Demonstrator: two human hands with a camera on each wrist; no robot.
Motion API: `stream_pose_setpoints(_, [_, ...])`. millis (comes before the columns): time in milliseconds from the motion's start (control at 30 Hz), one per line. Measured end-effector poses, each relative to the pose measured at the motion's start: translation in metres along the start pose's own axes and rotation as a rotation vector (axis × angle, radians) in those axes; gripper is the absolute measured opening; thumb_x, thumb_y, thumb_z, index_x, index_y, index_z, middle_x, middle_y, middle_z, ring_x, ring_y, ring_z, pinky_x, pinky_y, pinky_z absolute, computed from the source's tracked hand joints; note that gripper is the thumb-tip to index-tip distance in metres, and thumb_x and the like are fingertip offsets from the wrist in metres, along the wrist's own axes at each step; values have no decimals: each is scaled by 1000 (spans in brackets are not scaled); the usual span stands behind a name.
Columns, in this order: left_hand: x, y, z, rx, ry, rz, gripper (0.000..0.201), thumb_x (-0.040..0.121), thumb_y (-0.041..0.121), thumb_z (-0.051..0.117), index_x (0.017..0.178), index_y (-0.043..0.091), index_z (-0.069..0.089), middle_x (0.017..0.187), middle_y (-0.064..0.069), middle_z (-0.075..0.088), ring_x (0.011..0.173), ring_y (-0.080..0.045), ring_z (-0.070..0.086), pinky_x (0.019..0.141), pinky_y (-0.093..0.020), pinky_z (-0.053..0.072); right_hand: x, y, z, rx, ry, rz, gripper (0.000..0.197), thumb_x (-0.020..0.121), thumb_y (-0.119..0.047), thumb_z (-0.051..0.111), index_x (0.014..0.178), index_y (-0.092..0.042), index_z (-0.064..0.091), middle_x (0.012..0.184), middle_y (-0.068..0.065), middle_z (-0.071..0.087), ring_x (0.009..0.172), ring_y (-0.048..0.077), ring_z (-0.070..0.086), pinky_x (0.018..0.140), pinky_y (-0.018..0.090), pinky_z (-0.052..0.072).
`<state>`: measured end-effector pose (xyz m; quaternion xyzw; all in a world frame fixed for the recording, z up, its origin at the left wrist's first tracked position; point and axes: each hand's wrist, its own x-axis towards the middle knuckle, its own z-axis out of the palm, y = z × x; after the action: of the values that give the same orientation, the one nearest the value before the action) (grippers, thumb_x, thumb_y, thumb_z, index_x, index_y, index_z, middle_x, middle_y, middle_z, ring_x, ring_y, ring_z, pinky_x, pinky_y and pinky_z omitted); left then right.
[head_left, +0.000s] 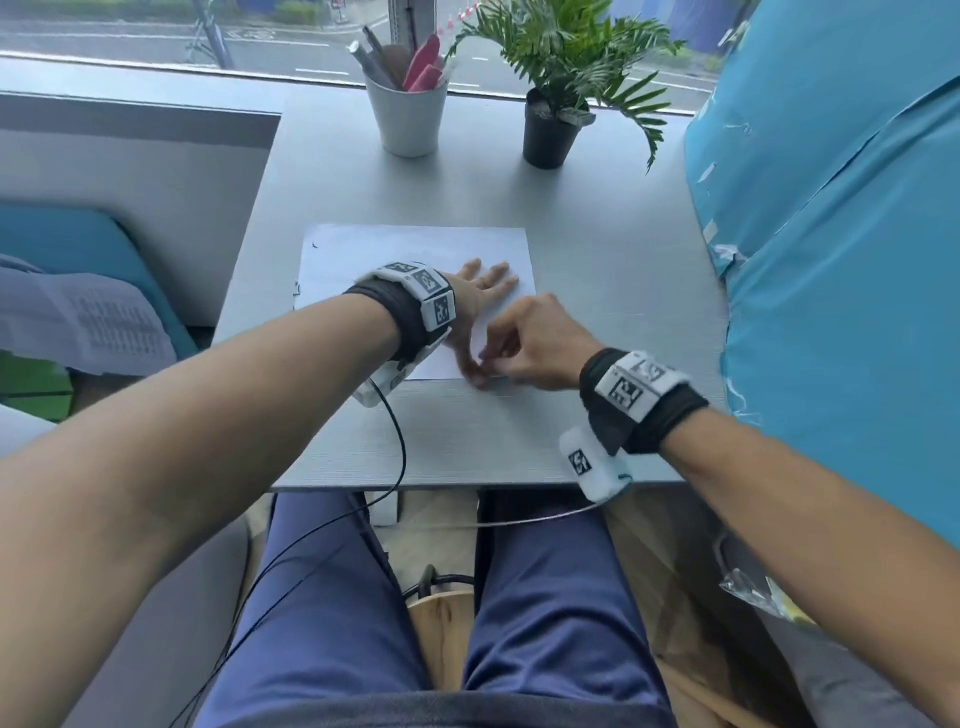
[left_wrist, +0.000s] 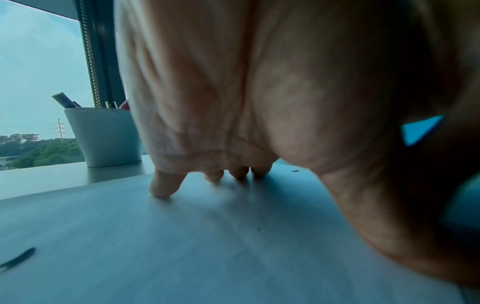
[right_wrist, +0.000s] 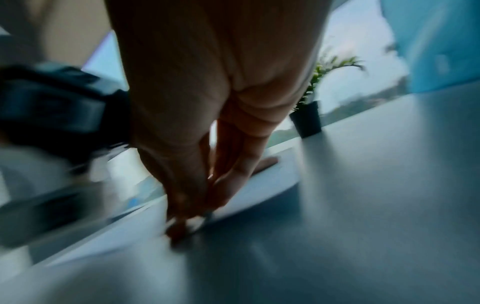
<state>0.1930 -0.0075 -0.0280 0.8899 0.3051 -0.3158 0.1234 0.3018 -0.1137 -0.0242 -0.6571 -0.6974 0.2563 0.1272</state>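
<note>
A white sheet of paper (head_left: 395, 249) lies on the grey table (head_left: 519, 441). My left hand (head_left: 480, 291) rests flat on the sheet's right half, fingers straight and spread, thumb reaching toward the near edge. In the left wrist view the fingertips (left_wrist: 161, 189) press down on the paper (left_wrist: 155, 246). My right hand (head_left: 485, 364) is at the sheet's near right corner beside the left thumb, fingers curled and pinching the corner. The right wrist view is blurred; there the right hand (right_wrist: 187, 222) points down at the paper's edge (right_wrist: 259, 176).
A white cup of pens (head_left: 410, 117) and a potted plant (head_left: 550, 130) stand at the table's far edge by the window. A large blue wrapped object (head_left: 841, 260) borders the table on the right. A blue cushion (head_left: 67, 244) sits at the left. Wrist cables hang over the near edge.
</note>
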Motion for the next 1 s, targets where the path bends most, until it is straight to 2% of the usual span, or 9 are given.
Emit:
stream_pose_setpoints(133, [-3,0,0,-35,1,-7,150,57,65,83,152,23,-25,159,7,-29,147,-25,-23,115,-61,7,15,24,-20,54,192,142,2,72,-14,79,73,-14,77,61,-9,66,58,6,63,62,17,50])
stream_pose_setpoints(267, [-2,1,-1,-22,3,-17,153,53,66,85,152,24,-25,159,6,-29,147,-26,-23,114,-62,7,0,1,1,11,-3,8,3,73,-12,78,76,-13,78,64,-8,67,60,6,62,61,14,51])
stream_pose_setpoints(400, [-4,0,-2,-52,5,-1,151,54,63,85,153,25,-23,159,9,-28,147,-24,-23,113,-64,7,15,29,-22,50,192,156,4,70,-15,79,74,-13,78,67,-1,72,60,8,64,61,18,49])
stream_pose_setpoints(433, [-5,-1,-2,-57,7,-2,151,54,63,86,153,25,-23,159,9,-28,147,-24,-23,113,-65,7,14,28,-19,53,175,151,4,70,-15,79,74,-13,78,66,-2,72,60,7,64,62,18,49])
stream_pose_setpoints(533, [-3,-1,-3,-36,2,-9,154,52,61,87,152,26,-23,159,7,-29,147,-27,-23,111,-67,9,-1,9,-1,80,-26,41,6,70,-14,81,75,-11,79,66,-4,71,58,3,62,60,15,49])
stream_pose_setpoints(667, [-4,3,-6,-27,-7,-14,151,54,59,88,153,28,-22,159,7,-28,147,-29,-22,112,-65,9,16,37,-24,137,201,194,6,69,-17,81,73,-14,79,64,-4,72,53,-2,57,58,16,45])
stream_pose_setpoints(800, [-5,5,-8,7,-21,-14,149,54,59,88,152,32,-22,159,4,-29,146,-33,-23,112,-65,9,5,20,-9,127,8,85,6,70,-13,83,74,-11,79,61,-10,68,53,-5,58,58,10,46])
stream_pose_setpoints(933, [-7,5,-9,-8,-16,-10,148,55,57,88,152,35,-21,159,5,-29,147,-33,-23,111,-67,10,18,45,-30,162,191,224,8,67,-18,84,71,-14,78,62,-3,71,51,0,55,57,18,44])
stream_pose_setpoints(1000, [-8,5,-9,-1,-17,-18,149,54,58,88,152,35,-22,159,5,-29,147,-32,-23,111,-67,10,16,37,-25,134,149,197,7,68,-17,83,71,-15,78,61,-6,69,51,-1,56,58,17,45])
